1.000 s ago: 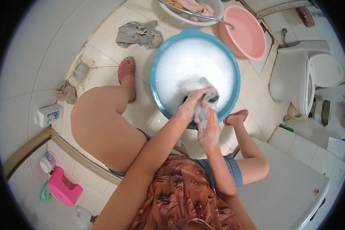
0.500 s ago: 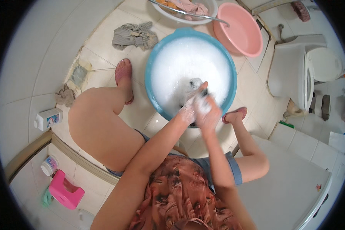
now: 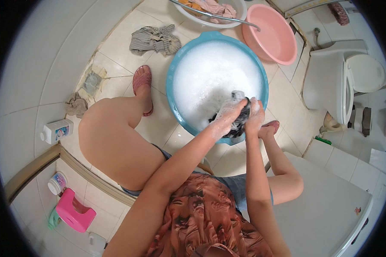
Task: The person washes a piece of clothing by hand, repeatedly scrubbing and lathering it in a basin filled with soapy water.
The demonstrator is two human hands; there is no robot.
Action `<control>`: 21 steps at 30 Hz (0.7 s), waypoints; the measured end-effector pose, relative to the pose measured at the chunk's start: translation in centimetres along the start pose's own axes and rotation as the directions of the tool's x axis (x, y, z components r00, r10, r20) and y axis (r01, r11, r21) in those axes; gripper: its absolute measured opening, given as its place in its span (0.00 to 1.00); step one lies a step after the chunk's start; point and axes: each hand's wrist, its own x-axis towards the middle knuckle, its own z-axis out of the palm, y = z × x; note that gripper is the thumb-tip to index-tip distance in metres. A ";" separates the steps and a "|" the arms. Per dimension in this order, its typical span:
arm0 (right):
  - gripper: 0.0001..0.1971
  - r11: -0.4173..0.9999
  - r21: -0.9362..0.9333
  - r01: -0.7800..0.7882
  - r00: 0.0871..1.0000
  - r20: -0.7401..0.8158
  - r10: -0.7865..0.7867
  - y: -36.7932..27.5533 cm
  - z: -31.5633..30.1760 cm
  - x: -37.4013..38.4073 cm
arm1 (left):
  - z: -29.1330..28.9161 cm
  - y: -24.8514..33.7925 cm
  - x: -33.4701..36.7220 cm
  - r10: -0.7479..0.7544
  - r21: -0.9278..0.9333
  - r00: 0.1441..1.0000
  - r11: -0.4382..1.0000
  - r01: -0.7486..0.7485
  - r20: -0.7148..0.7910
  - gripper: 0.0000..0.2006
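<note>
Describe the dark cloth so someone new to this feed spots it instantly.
Find the big round blue basin holding white suds. Toward its lower-right rim, between the left hand and right hand, is a bunched, foamy dark cloth. Its blackish colour sets it apart from the grey striped cloth on the floor.

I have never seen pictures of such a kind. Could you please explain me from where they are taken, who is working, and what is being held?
There is no machine here, only a person with bare hands. All the pictures come from one wide camera on the person's head, looking down, so straight edges appear bent. The left hand and right hand are wet and foamy. Together they hold a dark cloth over the near part of a blue basin full of white foam. On the tiled floor beyond lie a striped grey cloth, a pink basin and a white basin with clothes.
</note>
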 end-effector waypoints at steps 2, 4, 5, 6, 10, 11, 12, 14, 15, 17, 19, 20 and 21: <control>0.20 0.999 -0.042 -0.009 0.996 -0.088 0.005 0.5 -0.3 0.2 | 0.3 1.5 -0.4 -0.002 0.004 1.000 1.000 0.002 0.029 0.14; 0.22 0.980 0.167 -0.108 0.914 0.405 0.032 0.5 -3.0 -0.2 | 0.0 3.6 -0.2 -0.146 -0.147 0.989 0.978 0.146 0.016 0.18; 0.21 0.963 0.160 -0.218 0.872 0.475 0.119 1.2 -3.9 -0.1 | -0.6 4.4 0.1 -0.168 -0.124 0.984 0.977 0.174 0.057 0.23; 0.22 0.936 0.137 -0.325 0.817 0.538 0.205 1.9 -4.8 -0.1 | -0.8 4.9 0.2 -0.086 -0.108 0.996 0.990 0.087 0.017 0.24; 0.28 0.656 0.581 -0.483 0.839 0.521 0.157 -2.9 -6.1 0.3 | -4.7 5.6 1.6 0.223 -0.003 0.968 0.974 -0.225 -0.115 0.24; 0.28 0.599 0.659 -0.455 0.879 0.440 0.183 -2.6 -5.8 0.8 | -5.7 5.7 1.8 0.226 0.004 0.963 0.974 -0.228 -0.146 0.25; 0.29 0.539 0.731 -0.418 0.908 0.359 0.216 -2.2 -5.2 1.7 | -6.5 5.8 2.2 0.230 0.011 0.957 0.973 -0.231 -0.179 0.25; 0.29 0.583 0.697 -0.418 0.908 0.326 0.263 -0.9 -3.4 3.7 | -6.0 5.2 2.6 0.286 0.206 0.888 0.953 -0.224 -0.361 0.27; 0.30 0.790 0.526 -0.315 0.942 0.274 0.193 0.4 -2.0 4.6 | -5.8 4.9 2.8 0.370 0.388 0.778 0.904 -0.177 -0.507 0.29; 0.31 0.997 0.018 0.071 0.990 0.123 -0.073 5.2 2.7 5.9 | -6.4 3.7 3.4 0.395 0.418 0.767 0.890 -0.183 -0.505 0.32; 0.31 0.890 -0.358 0.281 0.951 0.231 -0.207 9.3 7.3 4.9 | -6.5 2.6 3.7 0.379 0.420 0.803 0.890 -0.179 -0.460 0.37; 0.30 0.871 -0.393 0.294 0.909 0.396 -0.128 9.3 9.5 3.7 | -6.6 2.3 3.6 0.379 0.423 0.800 0.889 -0.175 -0.465 0.37; 0.26 0.879 -0.370 0.300 0.776 0.631 0.001 5.9 11.7 1.7 | -7.7 2.1 2.9 0.341 0.399 0.789 0.907 -0.134 -0.511 0.36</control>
